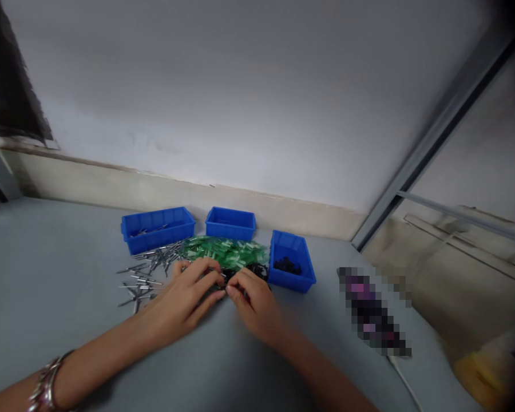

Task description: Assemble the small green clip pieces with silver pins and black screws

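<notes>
My left hand and my right hand meet fingertip to fingertip at the front of a heap of small parts. Both have their fingers curled into a pinch; whatever lies between them is too small and hidden to name. Just behind the fingers spreads a pile of green translucent plastic pieces. Small black parts lie beside my right hand, partly covered by it. Left of my left hand, thin silvery metal pins are scattered loosely, some hidden under the wrist.
A long blue bin with a few pins stands at the back left. Another blue bin is behind the green pile. A third blue bin holds black parts. A blurred-out dark device with a white cable lies right.
</notes>
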Available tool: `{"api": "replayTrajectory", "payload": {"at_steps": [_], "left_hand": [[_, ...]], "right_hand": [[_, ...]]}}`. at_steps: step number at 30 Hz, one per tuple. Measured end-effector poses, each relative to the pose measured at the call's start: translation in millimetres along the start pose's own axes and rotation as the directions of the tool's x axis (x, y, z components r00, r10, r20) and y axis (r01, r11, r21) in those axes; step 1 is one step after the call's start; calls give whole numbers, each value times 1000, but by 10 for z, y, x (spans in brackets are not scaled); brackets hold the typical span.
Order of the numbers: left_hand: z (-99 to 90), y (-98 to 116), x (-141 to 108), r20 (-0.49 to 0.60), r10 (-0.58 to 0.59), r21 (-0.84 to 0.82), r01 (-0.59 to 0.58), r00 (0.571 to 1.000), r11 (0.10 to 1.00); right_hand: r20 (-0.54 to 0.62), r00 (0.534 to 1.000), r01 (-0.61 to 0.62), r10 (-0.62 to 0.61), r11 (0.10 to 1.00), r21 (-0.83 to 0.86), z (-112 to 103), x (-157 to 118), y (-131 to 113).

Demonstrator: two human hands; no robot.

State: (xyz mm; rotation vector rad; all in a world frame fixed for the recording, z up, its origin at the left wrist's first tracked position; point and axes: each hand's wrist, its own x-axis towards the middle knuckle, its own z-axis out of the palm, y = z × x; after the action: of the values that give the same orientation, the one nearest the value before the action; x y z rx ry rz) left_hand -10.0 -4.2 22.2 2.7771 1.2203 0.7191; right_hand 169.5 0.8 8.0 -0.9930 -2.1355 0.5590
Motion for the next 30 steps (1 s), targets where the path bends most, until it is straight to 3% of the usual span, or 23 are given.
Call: {"api": "replayTrajectory", "payload": {"at_steps": [8, 23, 30], "left_hand": [[-25, 19, 4, 47, -17, 10, 17, 999, 1000], [2, -22, -19, -62, 40, 7, -40, 997, 999], [-8, 5, -9, -34, 28, -7, -28, 999, 1000]], "right_hand": [[-29, 1000, 13, -12, 999, 39, 15, -7, 1], [-23, 1000, -12, 15, 995, 104, 1, 7, 9], [-44, 999, -26, 32, 990, 140, -14, 18, -15]]}}
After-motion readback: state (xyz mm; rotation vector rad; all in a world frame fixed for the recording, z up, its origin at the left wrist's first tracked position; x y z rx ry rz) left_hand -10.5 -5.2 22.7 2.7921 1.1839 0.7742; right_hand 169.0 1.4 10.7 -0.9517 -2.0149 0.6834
